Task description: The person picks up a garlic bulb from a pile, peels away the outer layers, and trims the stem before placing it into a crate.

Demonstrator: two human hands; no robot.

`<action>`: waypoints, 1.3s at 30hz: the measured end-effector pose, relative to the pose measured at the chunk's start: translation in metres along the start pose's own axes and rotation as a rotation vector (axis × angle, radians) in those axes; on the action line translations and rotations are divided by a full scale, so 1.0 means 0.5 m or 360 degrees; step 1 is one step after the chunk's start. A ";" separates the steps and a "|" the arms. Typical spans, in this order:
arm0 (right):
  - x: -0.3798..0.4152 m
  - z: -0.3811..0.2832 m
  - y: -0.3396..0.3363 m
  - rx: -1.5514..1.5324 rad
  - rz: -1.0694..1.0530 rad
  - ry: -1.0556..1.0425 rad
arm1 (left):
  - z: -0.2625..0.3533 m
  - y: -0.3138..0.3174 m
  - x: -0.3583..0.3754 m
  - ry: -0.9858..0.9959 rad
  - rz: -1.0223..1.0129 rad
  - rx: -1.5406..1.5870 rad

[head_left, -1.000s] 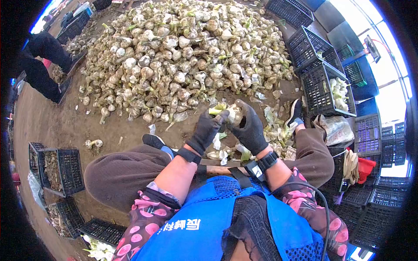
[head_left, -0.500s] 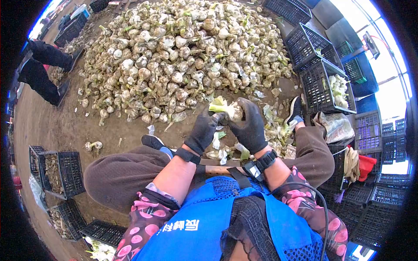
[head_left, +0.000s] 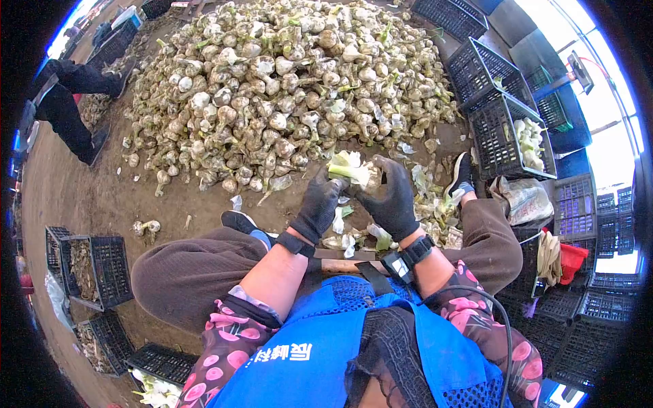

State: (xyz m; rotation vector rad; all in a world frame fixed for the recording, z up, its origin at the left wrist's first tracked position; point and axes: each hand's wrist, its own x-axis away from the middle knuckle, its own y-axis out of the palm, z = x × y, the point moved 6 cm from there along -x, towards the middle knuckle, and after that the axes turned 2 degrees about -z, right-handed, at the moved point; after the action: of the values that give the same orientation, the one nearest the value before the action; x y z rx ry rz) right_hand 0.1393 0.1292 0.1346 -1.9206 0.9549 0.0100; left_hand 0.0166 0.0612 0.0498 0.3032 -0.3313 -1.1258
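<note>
Between my two hands is one garlic bulb [head_left: 349, 168] with a pale green stem, its stem end toward the left. My left hand [head_left: 321, 204], in a dark glove, has its fingers closed round the stem side. The dark-gloved right hand [head_left: 392, 197] grips the root side with thumb and fingers. A big heap of soil-stained garlic [head_left: 272, 88] lies on the ground just beyond my hands. Loose peelings [head_left: 428, 197] are scattered below and to the right of the bulb.
Black crates stand at the right, one holding cleaned white garlic [head_left: 529, 144]. A crumpled sack [head_left: 522, 200] lies near my right knee. More crates [head_left: 95, 268] are at the lower left. Another person's legs [head_left: 71, 102] show at the upper left.
The bulb has turned slightly between my hands, and its stem end looks more spread and whiter. The other person's legs have shifted a little.
</note>
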 end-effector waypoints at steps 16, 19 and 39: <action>0.087 0.129 0.181 -0.3143 -0.0461 0.1312 | -0.010 0.020 0.017 -0.0294 -0.0347 0.0605; 0.100 0.144 0.179 -0.2990 -0.0553 0.1129 | -0.053 -0.007 0.002 -0.0310 -0.0231 0.0519; 0.056 0.134 0.077 -0.2763 -0.0025 0.0822 | -0.076 -0.021 0.002 -0.0585 -0.0786 -0.1819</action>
State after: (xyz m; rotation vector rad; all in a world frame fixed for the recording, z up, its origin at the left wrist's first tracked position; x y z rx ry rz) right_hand 0.1599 0.1537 0.0587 -3.6219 1.4504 0.5017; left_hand 0.0237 0.0586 0.0112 -0.8838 0.1159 -1.6759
